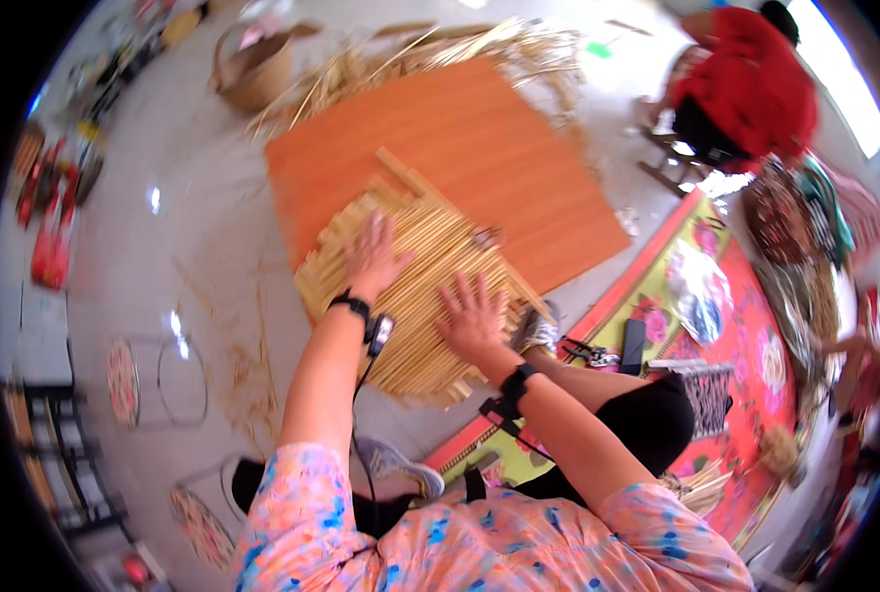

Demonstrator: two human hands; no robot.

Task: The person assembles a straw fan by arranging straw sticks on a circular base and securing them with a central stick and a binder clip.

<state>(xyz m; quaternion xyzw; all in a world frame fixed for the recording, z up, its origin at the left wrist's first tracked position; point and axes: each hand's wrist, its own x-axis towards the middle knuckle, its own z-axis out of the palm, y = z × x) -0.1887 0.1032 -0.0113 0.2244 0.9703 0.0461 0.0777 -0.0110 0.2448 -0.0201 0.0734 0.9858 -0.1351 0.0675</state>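
A roughly round panel of straw-coloured strips (410,296), laid side by side, lies partly on an orange board (489,148) and partly over the floor in front of it. My left hand (374,259) rests on the panel's left part with fingers stretched out, a little blurred. Flat on its right part is my right hand (472,314), fingers spread. Neither hand grips anything. Across the panel's far right side runs a longer strip (415,178), jutting past its edge. A small dark item (484,237) sits near that edge, too blurred to name.
Loose straw (499,49) is heaped behind the board, beside a woven basket (254,74). To the right, a flowered mat (746,335) holds a phone (634,345), pliers (590,353) and a plastic bag (696,286). A person in red (765,89) sits at the far right.
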